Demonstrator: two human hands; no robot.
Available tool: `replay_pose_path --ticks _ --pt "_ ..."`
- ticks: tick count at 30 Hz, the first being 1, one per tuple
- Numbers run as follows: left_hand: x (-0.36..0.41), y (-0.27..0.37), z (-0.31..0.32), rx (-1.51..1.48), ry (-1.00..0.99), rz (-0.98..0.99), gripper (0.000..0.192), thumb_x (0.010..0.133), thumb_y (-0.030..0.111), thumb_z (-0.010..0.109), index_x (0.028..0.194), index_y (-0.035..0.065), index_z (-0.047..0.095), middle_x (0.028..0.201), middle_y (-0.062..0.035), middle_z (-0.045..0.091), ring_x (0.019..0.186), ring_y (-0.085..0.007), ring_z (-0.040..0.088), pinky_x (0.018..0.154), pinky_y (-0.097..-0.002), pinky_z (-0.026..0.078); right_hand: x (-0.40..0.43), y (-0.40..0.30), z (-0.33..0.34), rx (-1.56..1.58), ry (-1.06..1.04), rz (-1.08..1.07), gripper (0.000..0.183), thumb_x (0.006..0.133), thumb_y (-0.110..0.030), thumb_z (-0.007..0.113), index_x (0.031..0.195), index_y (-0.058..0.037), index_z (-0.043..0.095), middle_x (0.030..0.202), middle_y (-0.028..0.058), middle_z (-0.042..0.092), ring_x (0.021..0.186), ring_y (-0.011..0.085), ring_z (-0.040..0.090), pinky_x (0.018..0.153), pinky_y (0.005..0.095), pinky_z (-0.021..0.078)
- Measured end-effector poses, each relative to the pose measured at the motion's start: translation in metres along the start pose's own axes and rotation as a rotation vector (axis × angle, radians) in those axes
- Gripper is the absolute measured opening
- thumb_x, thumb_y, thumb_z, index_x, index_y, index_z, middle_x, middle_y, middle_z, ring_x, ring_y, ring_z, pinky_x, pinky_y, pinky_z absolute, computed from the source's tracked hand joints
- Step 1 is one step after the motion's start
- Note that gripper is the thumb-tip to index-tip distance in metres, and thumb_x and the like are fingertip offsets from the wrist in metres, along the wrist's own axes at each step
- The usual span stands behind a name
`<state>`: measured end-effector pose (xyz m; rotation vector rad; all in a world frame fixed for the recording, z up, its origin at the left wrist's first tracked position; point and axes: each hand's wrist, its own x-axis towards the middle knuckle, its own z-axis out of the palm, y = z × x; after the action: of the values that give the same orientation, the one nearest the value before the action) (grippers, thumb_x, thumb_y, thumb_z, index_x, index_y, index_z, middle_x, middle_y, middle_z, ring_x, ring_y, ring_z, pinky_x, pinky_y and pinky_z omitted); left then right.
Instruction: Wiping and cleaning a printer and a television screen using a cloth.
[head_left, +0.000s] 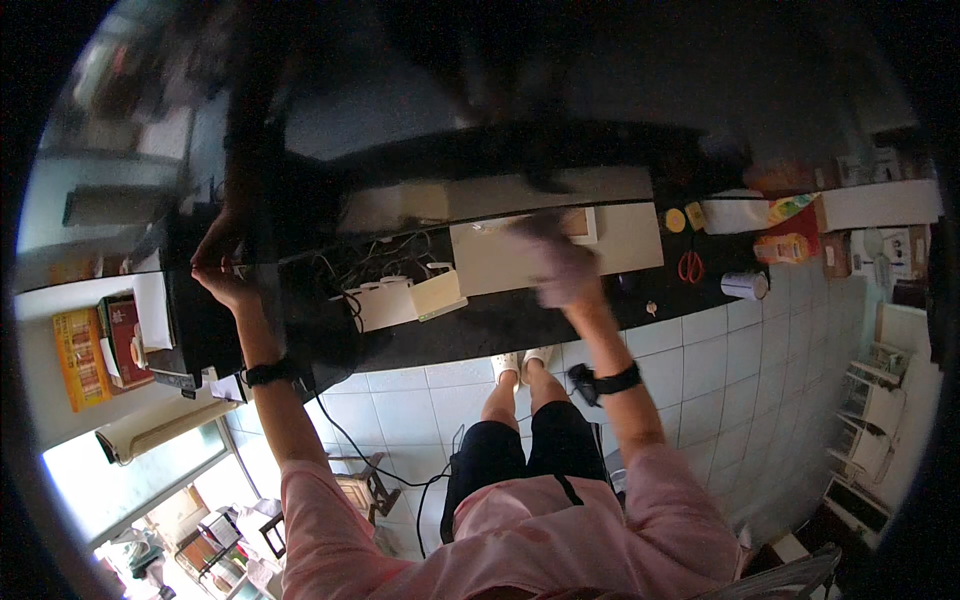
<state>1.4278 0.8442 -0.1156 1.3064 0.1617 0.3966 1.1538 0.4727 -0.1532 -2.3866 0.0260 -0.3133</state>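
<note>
A large dark glossy screen (480, 82), apparently a television, fills the upper view and mirrors the surroundings. My left hand (231, 289) is at its left side, fingertips meeting their reflection on a dark glossy surface. No object shows in that hand. My right hand (577, 289), blurred by motion, grips a greyish-pink cloth (551, 251) near the screen's lower edge. The cloth hides most of those fingers. Below it a pale flat panel (630, 240) lies on the black tabletop (420, 341). Whether the cloth touches the screen I cannot tell.
Tangled cables (375, 262) and a pale yellow box (439, 296) are left of the panel. Red-handled scissors (691, 268), a white can (745, 285) and an orange package (780, 247) stand to the right. Books (124, 337) are at far left. A black cable (360, 450) trails below.
</note>
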Motion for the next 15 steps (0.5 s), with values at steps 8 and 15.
replay_pose_path --ticks 8,15 --pt "0.022 -0.013 -0.021 -0.061 -0.08 -0.013 0.059 0.088 0.049 0.024 0.126 0.0073 0.041 0.129 -0.0138 0.039 0.116 -0.0308 0.039 0.096 -0.0497 0.034 0.086 -0.087 0.064 -0.238 0.467 -0.31 0.031 0.066 -0.019 0.065 0.092 -0.0049 0.057 0.087 0.0089 0.058 0.068 0.0172 0.06 0.052 0.026 0.0518" --pt "0.042 -0.022 -0.04 -0.093 -0.131 0.017 0.06 0.088 0.049 0.025 0.127 0.0044 0.038 0.129 -0.0142 0.04 0.118 -0.0304 0.039 0.098 -0.0455 0.032 0.032 0.0 -0.006 -0.163 0.447 -0.066 0.014 0.068 -0.012 0.064 0.081 -0.0101 0.06 0.074 0.0042 0.061 0.063 0.0166 0.06 0.054 0.0288 0.0499"
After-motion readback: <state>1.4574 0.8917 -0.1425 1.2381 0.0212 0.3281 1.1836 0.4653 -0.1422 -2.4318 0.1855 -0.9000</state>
